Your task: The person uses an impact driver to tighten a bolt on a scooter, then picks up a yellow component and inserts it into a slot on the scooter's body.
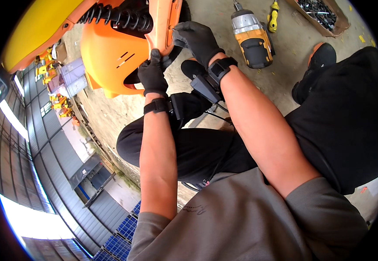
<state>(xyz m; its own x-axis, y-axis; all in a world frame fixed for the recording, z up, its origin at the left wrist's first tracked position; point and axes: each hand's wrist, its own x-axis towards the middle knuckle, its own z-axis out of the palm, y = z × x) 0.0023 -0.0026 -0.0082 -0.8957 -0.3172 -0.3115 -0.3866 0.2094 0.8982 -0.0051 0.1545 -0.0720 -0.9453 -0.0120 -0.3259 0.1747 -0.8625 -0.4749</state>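
Note:
An orange fork arm (pixel 160 28) of a vehicle comes down at the top middle, beside an orange slotted fender (pixel 110 56). My left hand (pixel 153 76), in a dark glove, is closed at the arm's lower end, its thumb up against it. What its curled fingers grip is hidden. My right hand (pixel 196 41), also gloved, has its fingertips pinched together at the arm's right edge. Anything between them is too small to make out. A black coil spring (pixel 117 18) sits left of the arm.
On the floor to the right lie a yellow and black impact wrench (pixel 254 43) and a yellow-handled screwdriver (pixel 273 17). Beyond them is a cardboard box (pixel 340 27) of small dark parts. A yellow body panel (pixel 36 32) overhangs at upper left. My shoe (pixel 324 56) rests at right.

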